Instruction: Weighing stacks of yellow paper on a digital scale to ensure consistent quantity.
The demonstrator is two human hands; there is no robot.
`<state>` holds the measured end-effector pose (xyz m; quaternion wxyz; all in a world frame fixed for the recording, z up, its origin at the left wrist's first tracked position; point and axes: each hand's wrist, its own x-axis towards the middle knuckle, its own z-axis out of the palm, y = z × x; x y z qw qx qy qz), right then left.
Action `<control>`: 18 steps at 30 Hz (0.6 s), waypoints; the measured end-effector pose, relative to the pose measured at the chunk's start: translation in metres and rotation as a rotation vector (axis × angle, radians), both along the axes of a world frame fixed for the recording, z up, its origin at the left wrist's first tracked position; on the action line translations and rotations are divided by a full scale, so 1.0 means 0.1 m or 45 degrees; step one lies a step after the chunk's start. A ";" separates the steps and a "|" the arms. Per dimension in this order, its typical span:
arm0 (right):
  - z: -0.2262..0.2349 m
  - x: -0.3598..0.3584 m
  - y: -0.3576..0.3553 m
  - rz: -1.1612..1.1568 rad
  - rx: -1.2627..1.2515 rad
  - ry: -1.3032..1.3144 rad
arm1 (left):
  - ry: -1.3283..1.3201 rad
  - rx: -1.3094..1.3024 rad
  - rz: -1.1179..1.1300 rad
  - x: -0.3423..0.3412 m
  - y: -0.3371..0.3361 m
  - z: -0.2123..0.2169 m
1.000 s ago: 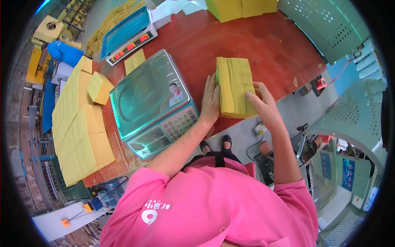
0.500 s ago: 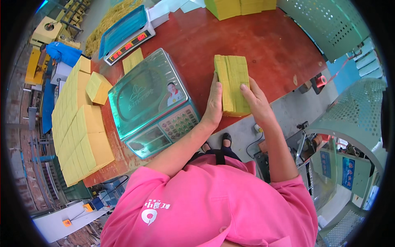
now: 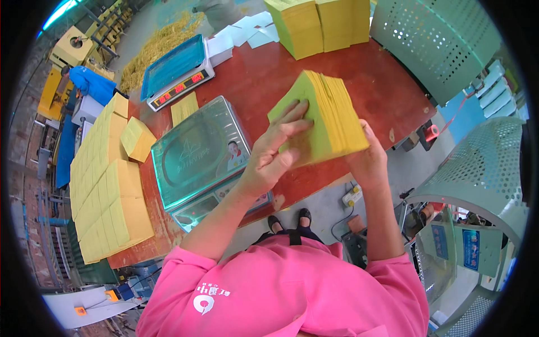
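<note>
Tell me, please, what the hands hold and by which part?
Both hands hold one stack of yellow paper: left hand flat against its face, right hand under its lower end.

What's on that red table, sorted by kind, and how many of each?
Weighing scales: 2, a steel-topped one and a blue-topped one
Yellow paper stack held in both hands: 1
Yellow paper piles on the table: 3 groups, left, far edge, one small by the scales
Total: 6
</note>
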<state>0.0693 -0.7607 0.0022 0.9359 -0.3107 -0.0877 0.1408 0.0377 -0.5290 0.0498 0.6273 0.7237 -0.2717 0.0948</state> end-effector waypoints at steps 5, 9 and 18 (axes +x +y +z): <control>-0.26 -0.03 0.04 0.056 0.023 -0.102 | 0.343 -0.691 0.054 0.01 -0.03 -0.09; -0.61 -0.11 0.15 -0.038 -0.065 -0.078 | 0.714 -1.052 0.304 -0.08 -0.05 -0.47; -0.83 -0.46 0.10 -0.121 -0.119 -0.051 | 0.827 -1.073 0.321 -0.47 -0.07 -0.84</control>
